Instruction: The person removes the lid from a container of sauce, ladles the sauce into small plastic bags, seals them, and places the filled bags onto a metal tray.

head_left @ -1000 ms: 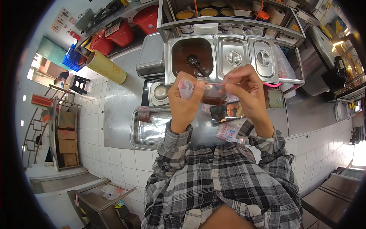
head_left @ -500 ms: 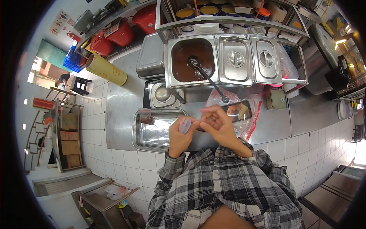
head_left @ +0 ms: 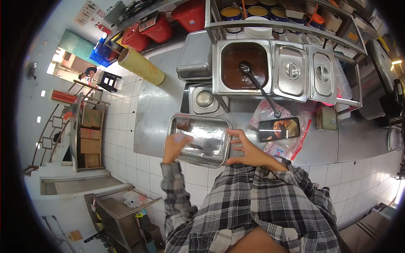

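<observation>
Hands work at a steel tray (head_left: pixel 202 141) on the counter (head_left: pixel 156 114), near its tiled front edge. The left hand (head_left: pixel 175 145) lies over the tray's left end, fingers curled around a small clear packet (head_left: pixel 182 138). The right hand (head_left: pixel 247 152) rests at the tray's right edge with its fingers spread wide, holding nothing. Just right of it a phone (head_left: pixel 279 128) lies on a plastic bag (head_left: pixel 280 145). Behind the tray, a ladle (head_left: pixel 259 86) stands in a pan of brown sauce (head_left: pixel 244 63), beside two lidded pans (head_left: pixel 291 69).
</observation>
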Motion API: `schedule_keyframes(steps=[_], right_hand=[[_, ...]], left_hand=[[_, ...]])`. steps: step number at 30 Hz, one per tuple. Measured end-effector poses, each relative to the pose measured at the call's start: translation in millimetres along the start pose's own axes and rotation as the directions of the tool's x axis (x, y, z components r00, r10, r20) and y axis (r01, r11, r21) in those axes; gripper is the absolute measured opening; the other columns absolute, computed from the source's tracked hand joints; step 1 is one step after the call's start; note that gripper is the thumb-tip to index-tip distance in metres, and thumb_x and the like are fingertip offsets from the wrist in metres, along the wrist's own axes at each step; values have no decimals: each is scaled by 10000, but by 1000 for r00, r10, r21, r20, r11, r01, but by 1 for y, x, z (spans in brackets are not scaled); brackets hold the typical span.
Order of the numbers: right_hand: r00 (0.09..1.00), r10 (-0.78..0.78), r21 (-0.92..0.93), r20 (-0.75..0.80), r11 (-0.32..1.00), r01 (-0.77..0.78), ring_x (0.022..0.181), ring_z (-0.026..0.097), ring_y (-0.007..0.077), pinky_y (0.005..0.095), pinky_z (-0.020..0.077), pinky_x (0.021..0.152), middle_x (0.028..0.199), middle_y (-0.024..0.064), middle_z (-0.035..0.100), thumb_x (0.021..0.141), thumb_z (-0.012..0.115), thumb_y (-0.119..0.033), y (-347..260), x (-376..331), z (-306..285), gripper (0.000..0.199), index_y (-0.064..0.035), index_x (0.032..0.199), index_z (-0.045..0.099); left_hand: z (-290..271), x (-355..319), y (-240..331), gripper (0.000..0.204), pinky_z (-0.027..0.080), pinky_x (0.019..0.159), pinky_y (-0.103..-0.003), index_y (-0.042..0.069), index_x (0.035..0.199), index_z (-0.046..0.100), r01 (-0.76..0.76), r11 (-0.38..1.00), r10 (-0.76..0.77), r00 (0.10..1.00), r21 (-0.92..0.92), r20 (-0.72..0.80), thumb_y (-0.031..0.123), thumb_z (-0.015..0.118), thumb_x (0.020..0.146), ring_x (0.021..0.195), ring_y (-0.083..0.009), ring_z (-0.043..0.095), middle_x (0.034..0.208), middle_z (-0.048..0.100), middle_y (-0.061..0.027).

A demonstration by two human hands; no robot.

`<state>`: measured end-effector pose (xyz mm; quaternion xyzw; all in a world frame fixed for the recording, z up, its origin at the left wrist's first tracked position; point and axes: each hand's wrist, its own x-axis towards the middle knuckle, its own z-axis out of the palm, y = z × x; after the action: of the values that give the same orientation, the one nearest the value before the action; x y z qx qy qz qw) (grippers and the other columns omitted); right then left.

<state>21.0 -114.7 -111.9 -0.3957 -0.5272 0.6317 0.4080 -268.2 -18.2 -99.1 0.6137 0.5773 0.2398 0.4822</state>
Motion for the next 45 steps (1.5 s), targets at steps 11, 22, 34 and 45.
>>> schedule_keyframes(steps=[11, 22, 34, 45], right_hand=[[998, 59, -164, -30, 984, -63, 1177, 463, 288, 391, 478, 895, 1323, 122, 404, 846, 691, -231, 11, -10, -4, 545, -155, 1318, 427], [883, -173, -102, -436, 985, 143, 798, 586, 125, 239, 486, 669, 970, 98, 592, 695, 808, -87, 15, 18, 7, 517, -61, 1120, 516], [586, -416, -410, -696, 899, 151, 777, 605, 149, 271, 498, 686, 939, 98, 598, 770, 666, 53, -4, -2, -6, 369, -48, 1105, 550], [667, -495, -619, -557, 783, 63, 878, 607, 216, 302, 498, 738, 1011, 112, 575, 765, 720, -82, -13, -9, -1, 483, -61, 1200, 512]], left_hand=[[-48, 102, -76, 318, 508, 675, -300, 22, 956, 711, -113, 729, 475, 794, 675, -379, 299, 735, 800, 704, -165, 639, 796, 695, -53], [149, -2, 44, 316, 477, 907, -400, 109, 1099, 484, 398, 462, -105, 912, -792, 397, 400, 413, 999, 1138, -227, 509, 1255, 511, -119], [142, 3, 3, 277, 307, 492, -217, 113, 938, 521, 46, 601, -141, 989, -798, -50, 376, 453, 992, 585, -39, 375, 667, 379, 47], [142, -9, 39, 279, 263, 432, -228, 61, 758, 606, 119, 864, -34, 983, -490, 178, 274, 581, 936, 458, -25, 344, 541, 443, 77]])
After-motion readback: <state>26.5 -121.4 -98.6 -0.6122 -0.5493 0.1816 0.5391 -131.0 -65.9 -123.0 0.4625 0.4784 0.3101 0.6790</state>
